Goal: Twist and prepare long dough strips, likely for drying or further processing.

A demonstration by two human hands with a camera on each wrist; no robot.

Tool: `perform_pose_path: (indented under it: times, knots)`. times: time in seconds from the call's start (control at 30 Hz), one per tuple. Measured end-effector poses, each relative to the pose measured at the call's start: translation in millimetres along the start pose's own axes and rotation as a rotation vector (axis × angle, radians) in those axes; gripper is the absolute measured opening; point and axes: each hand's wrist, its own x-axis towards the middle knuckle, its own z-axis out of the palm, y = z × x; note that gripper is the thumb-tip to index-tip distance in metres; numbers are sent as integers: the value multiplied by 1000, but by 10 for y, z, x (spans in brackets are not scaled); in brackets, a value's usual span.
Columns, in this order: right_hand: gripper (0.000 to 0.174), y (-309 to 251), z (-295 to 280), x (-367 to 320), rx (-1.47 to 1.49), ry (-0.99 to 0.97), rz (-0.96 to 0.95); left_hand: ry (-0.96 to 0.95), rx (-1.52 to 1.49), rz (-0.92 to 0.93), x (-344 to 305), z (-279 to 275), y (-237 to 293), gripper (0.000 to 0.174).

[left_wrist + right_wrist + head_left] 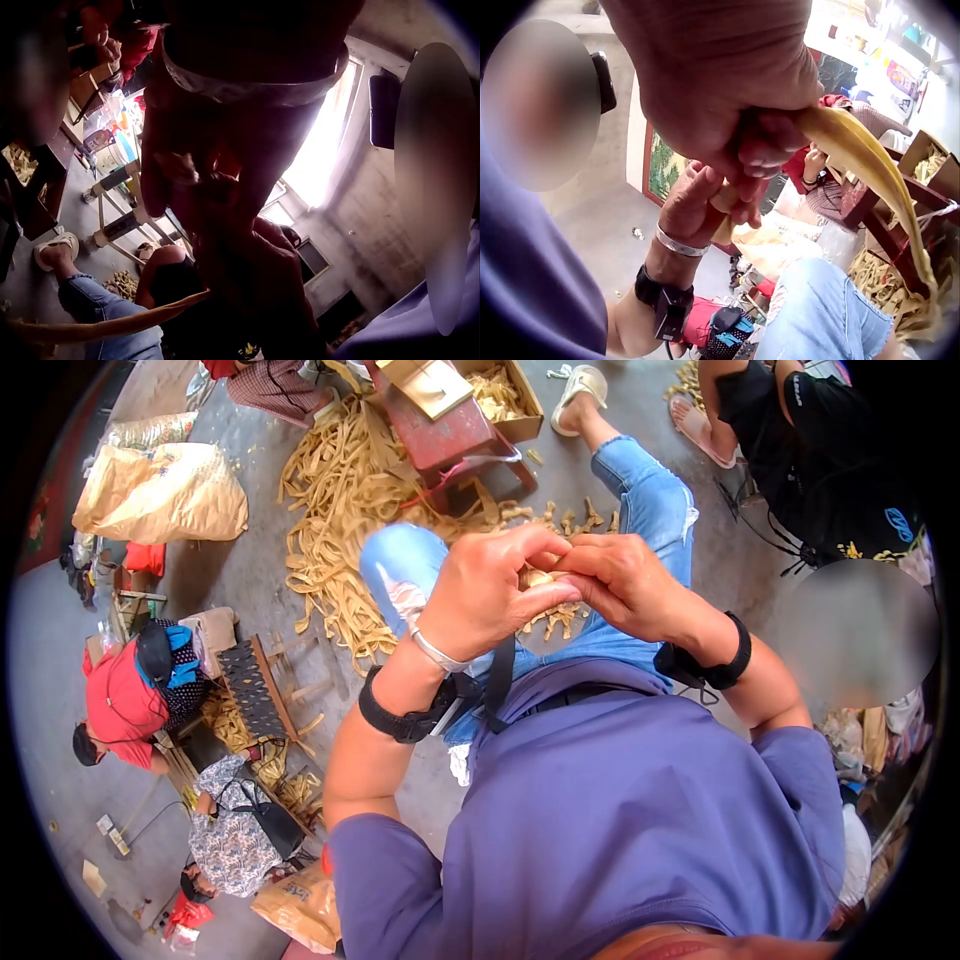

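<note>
Both hands meet above the lap in the head view, the left hand (492, 592) and the right hand (632, 585), with fingertips close together round a small pale yellowish piece (538, 578). In the right wrist view a long yellow-tan strip (870, 161) comes out of the curled fingers of the right hand (731, 97) and hangs down to the right. The left hand (697, 206) pinches a pale part (724, 198) of it just below. Dark shadow covers the fingers in the left wrist view, where a strip (112, 328) extends leftward.
A large heap of tan strips (345, 510) lies on the floor beside a red stool (435, 435) and a cardboard box (520, 420). Other people sit at the left and upper right. A brown paper sack (165, 492) stands at upper left. Short knotted pieces lie near the knees.
</note>
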Motion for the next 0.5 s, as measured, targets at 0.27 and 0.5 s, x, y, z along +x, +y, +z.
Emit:
perform_pose_path:
  times: [0.27, 0.5]
  knots:
    - [31, -84, -231, -34, 160, -63, 161, 82, -439, -278, -172, -41, -48, 24]
    - [10, -113, -16, 58, 123, 271, 57, 229, -347, -33, -130, 107, 19, 31]
